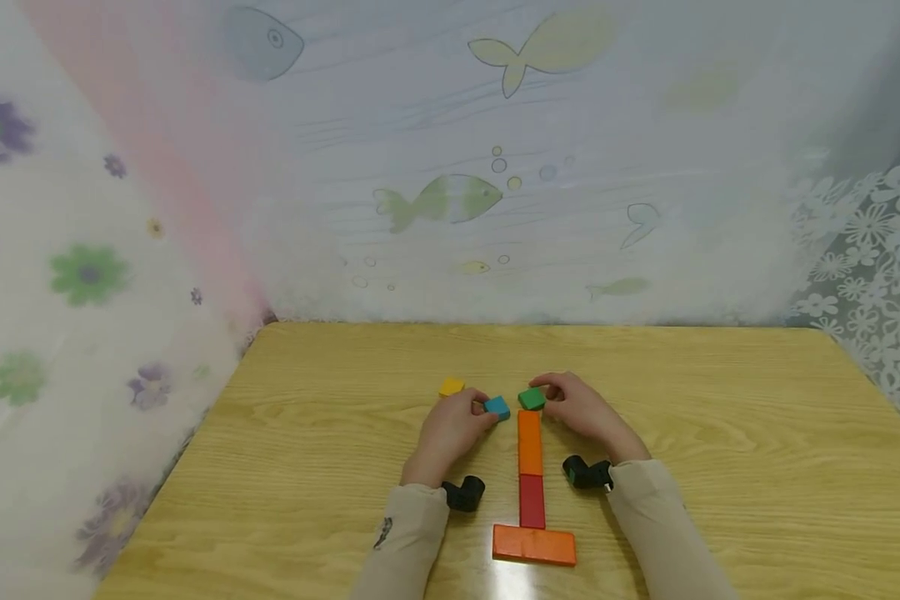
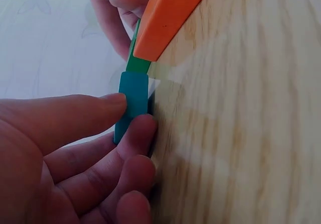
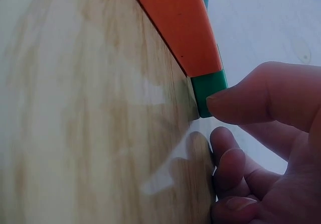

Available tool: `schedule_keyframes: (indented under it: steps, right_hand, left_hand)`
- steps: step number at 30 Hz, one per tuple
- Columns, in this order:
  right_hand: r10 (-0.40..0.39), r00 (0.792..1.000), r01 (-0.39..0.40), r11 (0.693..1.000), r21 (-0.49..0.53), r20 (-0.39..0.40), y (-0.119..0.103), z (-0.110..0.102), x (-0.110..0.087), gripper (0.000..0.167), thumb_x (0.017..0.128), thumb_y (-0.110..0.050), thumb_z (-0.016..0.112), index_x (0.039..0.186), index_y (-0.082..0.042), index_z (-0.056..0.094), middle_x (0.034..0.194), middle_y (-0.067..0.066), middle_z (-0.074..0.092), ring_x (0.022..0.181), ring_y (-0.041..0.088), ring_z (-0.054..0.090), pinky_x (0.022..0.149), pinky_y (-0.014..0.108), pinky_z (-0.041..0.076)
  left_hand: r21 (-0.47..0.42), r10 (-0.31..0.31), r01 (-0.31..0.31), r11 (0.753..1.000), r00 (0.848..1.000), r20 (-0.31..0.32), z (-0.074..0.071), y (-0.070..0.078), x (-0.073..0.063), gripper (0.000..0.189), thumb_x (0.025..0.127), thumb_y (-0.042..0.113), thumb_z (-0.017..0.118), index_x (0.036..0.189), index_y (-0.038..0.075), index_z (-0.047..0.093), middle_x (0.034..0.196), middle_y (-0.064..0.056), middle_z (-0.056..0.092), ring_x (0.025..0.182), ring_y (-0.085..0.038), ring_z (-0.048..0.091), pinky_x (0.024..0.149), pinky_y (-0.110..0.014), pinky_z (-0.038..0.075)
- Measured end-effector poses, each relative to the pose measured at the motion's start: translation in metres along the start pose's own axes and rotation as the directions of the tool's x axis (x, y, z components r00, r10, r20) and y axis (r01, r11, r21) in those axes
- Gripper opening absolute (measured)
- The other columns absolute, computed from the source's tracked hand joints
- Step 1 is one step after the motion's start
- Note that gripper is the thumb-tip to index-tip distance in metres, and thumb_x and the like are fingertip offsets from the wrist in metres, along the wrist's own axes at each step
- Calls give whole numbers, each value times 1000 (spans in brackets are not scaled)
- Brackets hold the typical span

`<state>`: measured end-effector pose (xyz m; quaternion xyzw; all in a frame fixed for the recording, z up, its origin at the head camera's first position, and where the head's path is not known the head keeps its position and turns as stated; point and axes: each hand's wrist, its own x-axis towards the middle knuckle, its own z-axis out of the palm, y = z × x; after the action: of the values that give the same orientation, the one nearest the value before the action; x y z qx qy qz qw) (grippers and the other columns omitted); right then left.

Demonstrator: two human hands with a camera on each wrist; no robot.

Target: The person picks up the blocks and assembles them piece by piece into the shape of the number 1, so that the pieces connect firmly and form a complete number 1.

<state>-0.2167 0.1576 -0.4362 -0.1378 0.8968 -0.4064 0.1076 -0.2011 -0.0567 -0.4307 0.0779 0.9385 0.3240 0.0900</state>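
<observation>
My left hand pinches a blue block between thumb and fingers. In the left wrist view the thumb lies on one face of the blue block, with fingertips under its other side. My right hand holds a green block at the far end of an upright-running orange block. The right wrist view shows the thumb on the green block; its far side is hidden. A yellow block lies just beyond the left hand, partly covered by it.
A red block continues the row toward me from the orange one. Crosswise at the near end lies another orange block. Black wrist cameras hang beside both sleeves. Behind the wooden table is a patterned curtain.
</observation>
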Motion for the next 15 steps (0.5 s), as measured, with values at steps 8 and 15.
schedule_keyframes:
  steps: [8,15]
  right_hand:
    - [-1,1000,1,1000,4,-3,1,5,2,37,82,-2,51,119,-7,54,97,8,51,80,21,45,70,35,38]
    - [6,1000,-6,1000,-6,-8,4,3,2,37,83,-2,51,119,-8,54,98,8,52,82,21,46,72,36,38]
  left_hand:
    - [-14,-59,59,998,998,-26,3,2,3,34,83,33,62,111,15,60,89,4,61,74,-12,54,66,-31,43]
    - [-2,-78,78,997,996,-41,7,8,8,34,82,35,62,111,18,59,91,6,63,75,-11,55,65,-31,43]
